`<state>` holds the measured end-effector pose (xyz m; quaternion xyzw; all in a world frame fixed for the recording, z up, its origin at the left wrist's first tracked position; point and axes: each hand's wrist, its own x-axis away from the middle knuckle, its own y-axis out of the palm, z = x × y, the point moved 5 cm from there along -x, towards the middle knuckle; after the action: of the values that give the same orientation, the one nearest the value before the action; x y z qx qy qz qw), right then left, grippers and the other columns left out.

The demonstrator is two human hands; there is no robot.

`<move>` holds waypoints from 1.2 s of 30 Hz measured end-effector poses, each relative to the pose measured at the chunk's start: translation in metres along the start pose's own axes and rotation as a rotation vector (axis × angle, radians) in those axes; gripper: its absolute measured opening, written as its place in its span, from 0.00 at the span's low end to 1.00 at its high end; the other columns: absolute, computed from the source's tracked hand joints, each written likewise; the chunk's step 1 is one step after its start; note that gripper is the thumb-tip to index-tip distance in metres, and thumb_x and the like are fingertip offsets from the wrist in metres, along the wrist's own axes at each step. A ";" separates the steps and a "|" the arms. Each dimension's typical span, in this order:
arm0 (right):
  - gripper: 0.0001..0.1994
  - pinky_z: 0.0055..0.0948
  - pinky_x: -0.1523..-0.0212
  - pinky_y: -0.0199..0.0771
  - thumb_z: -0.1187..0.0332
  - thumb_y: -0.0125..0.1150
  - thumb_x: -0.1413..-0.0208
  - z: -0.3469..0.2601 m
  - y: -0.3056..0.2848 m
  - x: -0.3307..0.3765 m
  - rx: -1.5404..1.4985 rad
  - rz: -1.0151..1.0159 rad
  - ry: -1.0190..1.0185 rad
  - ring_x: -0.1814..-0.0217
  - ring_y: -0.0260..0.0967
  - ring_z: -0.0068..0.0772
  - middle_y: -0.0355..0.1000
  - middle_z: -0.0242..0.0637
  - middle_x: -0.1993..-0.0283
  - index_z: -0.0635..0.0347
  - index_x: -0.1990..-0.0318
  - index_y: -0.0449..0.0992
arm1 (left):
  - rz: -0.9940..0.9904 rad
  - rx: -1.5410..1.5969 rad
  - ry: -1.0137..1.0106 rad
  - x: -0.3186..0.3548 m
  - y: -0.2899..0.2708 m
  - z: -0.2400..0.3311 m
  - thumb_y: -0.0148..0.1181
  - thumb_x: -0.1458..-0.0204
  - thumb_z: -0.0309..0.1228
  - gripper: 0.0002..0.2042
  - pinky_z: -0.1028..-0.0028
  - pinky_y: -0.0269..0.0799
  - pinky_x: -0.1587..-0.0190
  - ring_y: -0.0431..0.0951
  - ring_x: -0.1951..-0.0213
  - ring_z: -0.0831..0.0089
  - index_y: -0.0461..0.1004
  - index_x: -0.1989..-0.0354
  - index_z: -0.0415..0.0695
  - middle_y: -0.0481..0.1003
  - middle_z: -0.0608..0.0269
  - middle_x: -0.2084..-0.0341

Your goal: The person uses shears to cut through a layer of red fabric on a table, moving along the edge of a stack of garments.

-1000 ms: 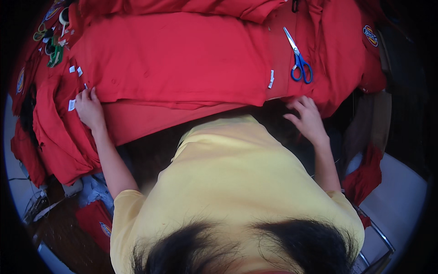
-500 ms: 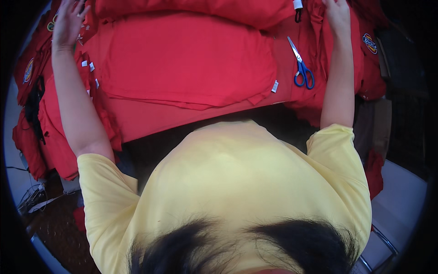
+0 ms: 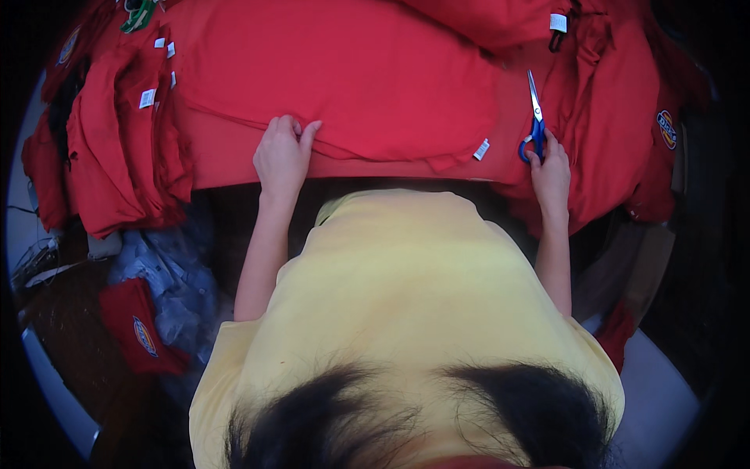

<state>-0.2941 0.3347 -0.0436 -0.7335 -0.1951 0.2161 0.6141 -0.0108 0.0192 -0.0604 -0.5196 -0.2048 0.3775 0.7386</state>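
A red garment (image 3: 344, 70) lies spread on a red-covered table in front of me. My left hand (image 3: 283, 156) rests at its near edge, open, with the fingers bent onto the cloth and the thumb standing apart. To the right, blue-handled scissors (image 3: 537, 129) lie with their blades pointing away from me. My right hand (image 3: 551, 173) is closed on their handle, thumb on one side and fingers on the other. A small white tag (image 3: 481, 149) sticks out at the garment's near right corner.
Red garments with white tags are piled at the left (image 3: 117, 148), and another red heap (image 3: 609, 117) lies at the right. A green-handled tool (image 3: 139, 14) sits at the far left. Clear plastic bags (image 3: 168, 273) and a folded red piece (image 3: 141, 328) lie below the table.
Both hands have come back toward me from the table's far corners. The left now touches the garment's near edge; the right has taken hold of the scissors' handle.
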 end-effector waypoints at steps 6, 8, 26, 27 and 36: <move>0.21 0.36 0.66 0.71 0.67 0.56 0.49 0.022 -0.006 -0.029 -0.099 -0.337 0.100 0.72 0.72 0.42 0.71 0.42 0.76 0.65 0.48 0.68 | -0.132 0.083 -0.157 -0.017 -0.012 -0.009 0.57 0.48 0.43 0.17 0.67 0.67 0.72 0.71 0.78 0.63 0.69 0.78 0.42 0.67 0.58 0.85; 0.20 0.25 0.69 0.69 0.70 0.52 0.49 0.032 -0.014 -0.034 -0.381 -0.569 0.231 0.73 0.71 0.28 0.72 0.37 0.75 0.68 0.48 0.67 | -0.320 0.496 -0.268 -0.027 -0.023 -0.030 0.56 0.45 0.42 0.17 0.74 0.65 0.72 0.69 0.79 0.75 0.68 0.80 0.44 0.64 0.68 0.86; 0.24 0.23 0.59 0.71 0.72 0.61 0.50 -0.098 0.011 0.017 -1.336 -0.797 -0.064 0.59 0.70 0.23 0.69 0.34 0.63 0.63 0.45 0.61 | -0.332 1.693 -0.570 -0.035 0.070 0.060 0.57 0.46 0.33 0.17 0.66 0.67 0.48 0.72 0.54 0.65 0.65 0.52 0.39 0.71 0.55 0.56; 0.24 0.23 0.60 0.71 0.71 0.62 0.50 -0.102 0.010 0.018 -1.299 -0.787 -0.103 0.60 0.70 0.22 0.69 0.33 0.65 0.63 0.45 0.62 | -0.321 1.733 -0.561 -0.036 0.074 0.059 0.57 0.46 0.32 0.14 0.66 0.68 0.49 0.72 0.55 0.66 0.66 0.54 0.39 0.72 0.56 0.58; 0.27 0.30 0.63 0.68 0.66 0.62 0.50 -0.113 0.007 0.012 -0.873 -0.531 -0.380 0.66 0.69 0.33 0.69 0.41 0.66 0.65 0.43 0.62 | -0.345 1.989 -0.701 -0.028 0.049 0.097 0.54 0.46 0.26 0.07 0.69 0.67 0.48 0.73 0.55 0.70 0.71 0.59 0.41 0.75 0.61 0.60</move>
<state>-0.2213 0.2478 -0.0344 -0.7939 -0.5528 0.0813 0.2399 -0.1132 0.0655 -0.0665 0.4898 -0.0764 0.3937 0.7741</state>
